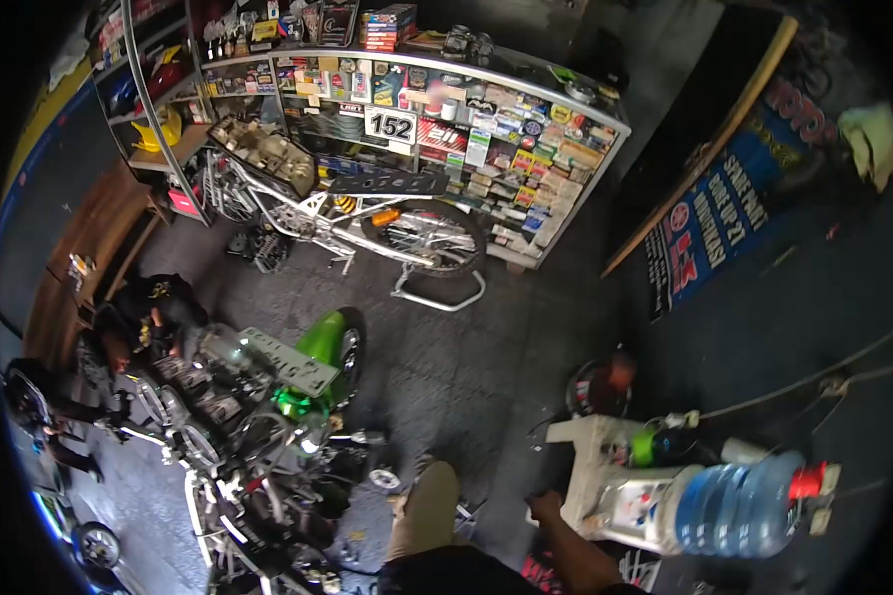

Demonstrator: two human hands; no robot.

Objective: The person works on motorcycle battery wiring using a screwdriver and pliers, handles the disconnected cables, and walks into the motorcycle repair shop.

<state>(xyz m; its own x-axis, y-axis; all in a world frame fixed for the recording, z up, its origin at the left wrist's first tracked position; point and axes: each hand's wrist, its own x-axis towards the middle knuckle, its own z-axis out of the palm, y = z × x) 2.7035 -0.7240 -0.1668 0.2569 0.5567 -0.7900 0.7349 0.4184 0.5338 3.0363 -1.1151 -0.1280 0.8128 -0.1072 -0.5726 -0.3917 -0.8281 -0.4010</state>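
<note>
My right hand (544, 507) hangs low at the lower right, in front of a white plastic stand (577, 434). Its fingers look curled closed, but shade hides what they hold, if anything. A blue water jug (734, 506) with a red cap lies on its side to the right of that hand. My left hand is out of sight. One of my legs (429, 506) shows at the bottom middle. To its left stands a partly blurred motorcycle with a green fender (319, 342) and a numbered plate (290, 362).
A stripped motorcycle frame with a rear wheel (425, 236) stands before a curved glass display cabinet (620, 129) full of small packages. At the left, a person in dark clothes (164, 297) is low by the green-fendered motorcycle. A wooden bench (89, 218) and blue banner (714, 213) flank the floor.
</note>
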